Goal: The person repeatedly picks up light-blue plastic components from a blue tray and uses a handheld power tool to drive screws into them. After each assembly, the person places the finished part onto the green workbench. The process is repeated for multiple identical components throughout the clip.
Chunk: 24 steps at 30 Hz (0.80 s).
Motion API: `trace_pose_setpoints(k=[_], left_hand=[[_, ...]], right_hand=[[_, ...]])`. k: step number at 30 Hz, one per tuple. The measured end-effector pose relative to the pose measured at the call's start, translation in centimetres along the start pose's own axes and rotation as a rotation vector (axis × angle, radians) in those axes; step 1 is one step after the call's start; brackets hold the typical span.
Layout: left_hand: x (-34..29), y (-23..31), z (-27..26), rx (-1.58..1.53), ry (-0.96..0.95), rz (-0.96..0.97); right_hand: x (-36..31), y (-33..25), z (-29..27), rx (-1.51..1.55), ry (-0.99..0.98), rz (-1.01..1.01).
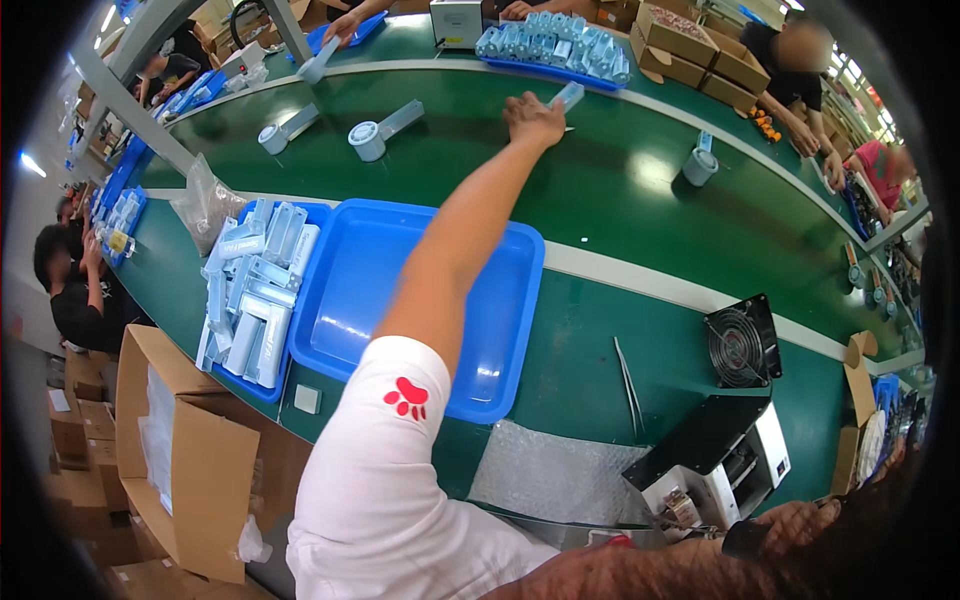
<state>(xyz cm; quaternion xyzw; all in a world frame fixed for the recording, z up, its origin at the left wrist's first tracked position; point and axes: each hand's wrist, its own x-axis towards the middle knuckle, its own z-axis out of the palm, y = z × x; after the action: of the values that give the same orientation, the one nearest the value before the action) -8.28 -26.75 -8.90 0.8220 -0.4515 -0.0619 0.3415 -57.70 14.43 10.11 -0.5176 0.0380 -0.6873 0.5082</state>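
Brown hair (pixel 620 577) and a white sleeve (pixel 365 450) with a red paw print (pixel 407 398) are closest, along the bottom. At the left, a person in black (pixel 82 305) is by the table's end. Below is an open cardboard box (pixel 215 480). Next is a blue tray heaped with light-blue plastic parts (pixel 255 290), and a clear bag (pixel 205 205) stands just behind it. A small white square (pixel 308 399) lies near the tray's bottom corner. Then comes a big blue tray (pixel 520 330), partly under the reaching arm.

Two light-blue round-headed things (pixel 368 140) (pixel 274 137) lie apart on the dark green belt (pixel 620 190). Farther right, the left hand (pixel 535 120) reaches over the belt. Its fingers are bent, and a light-blue piece (pixel 571 96) pokes out beside it. I cannot tell if the hand grips it. More light-blue parts (pixel 550 45) fill a tray behind.

Near the arm's right side are bubble wrap (pixel 560 478), thin tweezers (pixel 629 385), a black-and-white machine (pixel 715 455) and a black fan (pixel 742 342). Low down, the right hand (pixel 800 522) is near the machine, partly behind the hair; I cannot tell how open it is or what it holds. Another round-headed thing (pixel 701 166) is on the belt, with a worker (pixel 795 70) beyond.
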Motion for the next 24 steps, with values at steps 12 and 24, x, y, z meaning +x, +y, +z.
trace_pose_setpoints(k=[12,24], left_hand=[[1.2,-17.0,-24.2,0.433,-0.234,-0.201],[-8.0,-15.8,-21.1,-0.239,0.172,0.368]], right_hand=[[0.5,0.4,3.2,0.042,-0.029,0.05],[-0.8,0.3,5.7,-0.389,0.4,-0.108]])
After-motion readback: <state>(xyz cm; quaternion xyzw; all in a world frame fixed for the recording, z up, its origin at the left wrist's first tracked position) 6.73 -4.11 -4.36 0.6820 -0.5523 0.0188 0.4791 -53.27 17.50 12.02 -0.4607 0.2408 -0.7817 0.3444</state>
